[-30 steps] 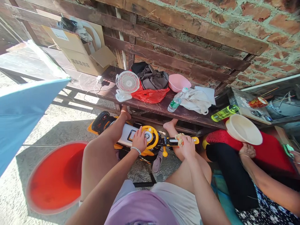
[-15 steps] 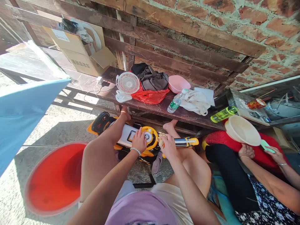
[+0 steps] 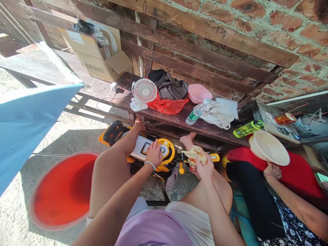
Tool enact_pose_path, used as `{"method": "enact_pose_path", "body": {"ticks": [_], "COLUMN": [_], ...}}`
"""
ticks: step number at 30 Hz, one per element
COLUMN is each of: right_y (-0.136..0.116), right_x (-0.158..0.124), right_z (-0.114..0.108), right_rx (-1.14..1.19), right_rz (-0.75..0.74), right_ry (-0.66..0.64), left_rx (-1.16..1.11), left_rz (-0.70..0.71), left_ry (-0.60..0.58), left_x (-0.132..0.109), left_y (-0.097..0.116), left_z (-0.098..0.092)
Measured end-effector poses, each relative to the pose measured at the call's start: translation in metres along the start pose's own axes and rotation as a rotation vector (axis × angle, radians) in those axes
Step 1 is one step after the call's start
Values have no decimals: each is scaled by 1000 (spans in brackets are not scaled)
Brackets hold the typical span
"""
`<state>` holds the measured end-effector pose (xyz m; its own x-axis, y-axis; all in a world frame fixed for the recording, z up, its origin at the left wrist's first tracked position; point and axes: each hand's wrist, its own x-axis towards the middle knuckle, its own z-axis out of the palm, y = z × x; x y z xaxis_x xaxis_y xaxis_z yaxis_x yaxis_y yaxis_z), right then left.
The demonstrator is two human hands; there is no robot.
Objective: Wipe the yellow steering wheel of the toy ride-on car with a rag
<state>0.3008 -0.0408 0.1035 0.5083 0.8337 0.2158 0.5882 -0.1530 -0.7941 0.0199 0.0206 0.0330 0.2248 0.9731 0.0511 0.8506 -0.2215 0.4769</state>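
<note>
A yellow steering wheel (image 3: pixel 172 153) sits on a white, black and yellow ride-on toy car (image 3: pixel 138 147) between my legs. My left hand (image 3: pixel 153 154), with a bead bracelet at the wrist, holds the left side of the wheel, fingers curled over it. To the right of the wheel, my right hand (image 3: pixel 205 167) is closed on a crumpled pale-yellow cloth (image 3: pixel 196 155) with red and orange patches. Part of it hangs free towards the wheel, over the toy's yellow-tipped bar (image 3: pixel 214 157). My right fingertips are partly hidden by its folds.
On the wooden bench (image 3: pixel 164 118) are a white fan (image 3: pixel 145 90), a water bottle (image 3: pixel 197 112), a pink basin (image 3: pixel 200 93) and a cardboard box (image 3: pixel 94 63). A red tub (image 3: pixel 58 191) stands left. At right, another person's hand (image 3: pixel 272 171) is by a cream bowl (image 3: pixel 269 147).
My right hand has moved right, away from the wheel, and the cloth now shows more spread out. The other person's hand with the green object has moved towards the right edge.
</note>
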Motion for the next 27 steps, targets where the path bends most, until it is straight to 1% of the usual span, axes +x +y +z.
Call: {"method": "enact_pose_path", "body": {"ticks": [1, 2, 3, 4, 7, 8, 9, 11, 14, 16, 19, 21, 22, 23, 25, 27], "right_y": [-2, -5, -7, -9, -12, -12, -12, -10, -5, -1, 7, 17, 24, 32, 49, 63], "right_x": [6, 10, 11, 9, -8, -13, -17, -16, -1, 10, 18, 22, 26, 31, 44, 59], "right_z": [4, 8, 13, 18, 31, 34, 36, 40, 43, 41, 27, 8, -5, -19, -47, -71], "right_rx": [52, 86, 95, 77, -80, -141, -195, -274, -364, -478, -655, -731, -769, -810, -909, -954], "right_rz": [62, 96, 86, 28, -253, -315, -347, -357, -330, -315, -368, -411, -404, -374, -247, -182], "right_ry": [92, 150, 152, 90, -278, -361, -398, -389, -368, -347, -333, -318, -294, -263, -191, -191], "left_rx": [1, 2, 3, 4, 7, 7, 6, 6, 6, 6, 1, -3, -5, -6, -7, -7], "left_rz": [-1, -3, -4, -5, -2, 1, 5, 10, 8, 3, -2, -1, 1, 4, 7, 3], "left_ry": [0, 0, 1, 3, 12, 16, 19, 25, 27, 15, -5, -3, 0, 4, 9, 8], "left_x": [0, 0, 0, 0, 0, 0, 0, 0, 0, 0, 0, 1, 1, 1, 1, 1], "left_y": [1, 1, 1, 2, 2, 2, 2, 1, 0, 0, 0, -1, -1, -1, 0, 0], "left_z": [-1, -1, -2, -2, -3, -3, -3, -3, -4, -4, -4, -3, -3, -3, -3, -3]}}
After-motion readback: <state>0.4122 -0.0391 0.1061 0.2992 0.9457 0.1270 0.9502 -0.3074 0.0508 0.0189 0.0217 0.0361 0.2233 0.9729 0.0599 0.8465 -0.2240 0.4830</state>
